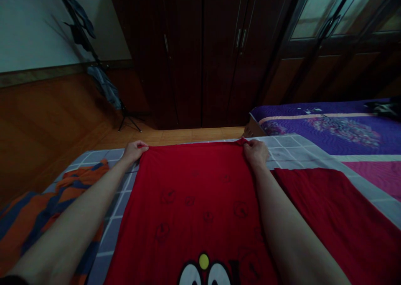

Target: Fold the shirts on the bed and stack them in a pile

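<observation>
A red cloth garment (200, 185) with faint dark patterns and a cartoon print of eyes lies spread over the checked bed sheet (117, 210). My left hand (135, 150) pinches its far left corner. At the far right corner, my right hand (256, 152) grips a bunched bit of the same edge. The far edge runs nearly straight between both hands. Its near end passes out of view at the bottom. Another red cloth (338, 218) lies to the right of my right forearm.
Crumpled orange and blue striped cloth (53, 210) lies at the left. A purple floral bed (332, 126) stands at the right, with a dark item on it. Beyond are dark wardrobes (203, 59) and a stand (125, 114) with hanging clothes.
</observation>
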The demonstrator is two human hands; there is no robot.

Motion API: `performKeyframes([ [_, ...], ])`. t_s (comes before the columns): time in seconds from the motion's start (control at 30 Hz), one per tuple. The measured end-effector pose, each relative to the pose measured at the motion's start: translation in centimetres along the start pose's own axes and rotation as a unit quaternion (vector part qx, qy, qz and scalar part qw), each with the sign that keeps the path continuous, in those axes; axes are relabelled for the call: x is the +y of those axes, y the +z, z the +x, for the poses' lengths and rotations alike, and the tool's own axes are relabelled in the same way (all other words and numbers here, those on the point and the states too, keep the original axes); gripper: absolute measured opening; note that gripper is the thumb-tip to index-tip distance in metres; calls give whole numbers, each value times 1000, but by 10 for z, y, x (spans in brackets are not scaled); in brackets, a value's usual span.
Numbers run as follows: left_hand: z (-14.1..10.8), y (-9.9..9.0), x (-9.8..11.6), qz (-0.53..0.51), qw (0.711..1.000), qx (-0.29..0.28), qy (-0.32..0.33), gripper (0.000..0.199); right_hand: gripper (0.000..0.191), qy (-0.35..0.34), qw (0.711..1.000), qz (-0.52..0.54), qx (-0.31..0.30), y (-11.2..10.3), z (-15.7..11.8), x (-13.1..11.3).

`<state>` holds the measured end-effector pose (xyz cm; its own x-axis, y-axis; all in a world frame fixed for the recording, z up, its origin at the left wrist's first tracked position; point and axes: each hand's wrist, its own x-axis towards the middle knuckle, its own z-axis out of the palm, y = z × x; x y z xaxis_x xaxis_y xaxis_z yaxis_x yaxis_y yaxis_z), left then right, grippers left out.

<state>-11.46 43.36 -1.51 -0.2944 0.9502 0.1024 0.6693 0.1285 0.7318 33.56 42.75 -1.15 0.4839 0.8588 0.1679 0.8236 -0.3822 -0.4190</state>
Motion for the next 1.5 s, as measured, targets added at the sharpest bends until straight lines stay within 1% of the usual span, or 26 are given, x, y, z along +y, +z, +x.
performKeyframes([
  [0.1, -3, 2, 3, 88, 995, 17, 39, 7, 31, -14, 1000, -21, 1, 0, -4, 0],
  [0.2, -18, 3, 21, 152, 983, 21, 102, 22, 31, -32, 999, -38, 7, -3, -7, -4],
  [0.27, -40, 12, 38, 174, 972, 13, 160, 34, 37, -53, 997, -48, 24, -3, -10, -7],
  [0.33, -67, 31, 55, 190, 953, -33, 235, 42, 45, -88, 994, -59, 39, -2, -12, -9],
  [0.37, -79, 42, 62, 199, 936, -75, 280, 45, 49, -111, 991, -68, 41, 0, -13, -9],
  [0.4, -89, 52, 67, 221, 906, -133, 336, 50, 51, -135, 987, -79, 38, 2, -14, -9],
  [0.43, -95, 61, 70, 240, 880, -179, 368, 54, 52, -157, 983, -91, 30, 4, -14, -9],
  [0.47, -98, 66, 71, 264, 861, -211, 380, 58, 52, -175, 979, -103, 23, 6, -14, -8],
  [0.5, -96, 67, 70, 290, 854, -224, 369, 60, 52, -188, 975, -114, 17, 8, -14, -6],
  [0.53, -92, 65, 68, 312, 861, -217, 339, 61, 51, -196, 973, -122, 14, 9, -14, -5],
  [0.57, -87, 60, 64, 332, 872, -197, 302, 63, 51, -199, 972, -127, 13, 10, -13, -4],
  [0.63, -80, 44, 56, 358, 890, -150, 239, 65, 52, -201, 970, -132, 14, 12, -12, -3],
  [0.67, -82, 34, 51, 364, 894, -133, 225, 66, 52, -202, 970, -134, 14, 12, -11, -3],
  [0.73, -98, 15, 42, 367, 888, -136, 241, 66, 52, -204, 970, -134, 12, 13, -10, -3],
  [0.83, -141, -13, 32, 380, 866, -169, 276, 61, 51, -204, 970, -130, 8, 11, -13, -3],
  [0.9, -174, -37, 26, 401, 867, -141, 259, 55, 53, -201, 972, -125, 8, 5, -16, -6],
  [0.97, -208, -65, 22, 392, 885, -104, 229, 49, 57, -200, 973, -117, 16, -7, -19, -13],
  [1.0, -226, -80, 20, 369, 898, -101, 216, 47, 60, -205, 972, -109, 25, -15, -20, -20],
  [1.1, -287, -115, 11, 269, 939, -143, 161, 38, 65, -249, 964, -75, 55, -39, -31, -52],
  [1.17, -326, -128, 3, 225, 950, -174, 126, 34, 65, -300, 951, -54, 47, -50, -52, -79],
  [1.23, -356, -132, -4, 208, 954, -192, 98, 34, 64, -369, 928, -46, 4, -55, -90, -102],
  [1.27, -365, -132, -7, 207, 955, -194, 84, 35, 64, -411, 910, -44, -30, -55, -115, -111],
  [1.33, -374, -130, -9, 208, 958, -190, 59, 34, 67, -497, 860, -41, -108, -49, -169, -119],
  [1.4, -374, -128, -8, 199, 960, -187, 54, 23, 70, -561, 806, -30, -186, -39, -220, -117],
  [1.47, -371, -128, -6, 171, 967, -179, 58, 11, 73, -594, 769, -28, -234, -29, -258, -110],
  [1.5, -370, -128, -5, 152, 972, -171, 53, 8, 73, -602, 759, -31, -245, -25, -272, -107],
])
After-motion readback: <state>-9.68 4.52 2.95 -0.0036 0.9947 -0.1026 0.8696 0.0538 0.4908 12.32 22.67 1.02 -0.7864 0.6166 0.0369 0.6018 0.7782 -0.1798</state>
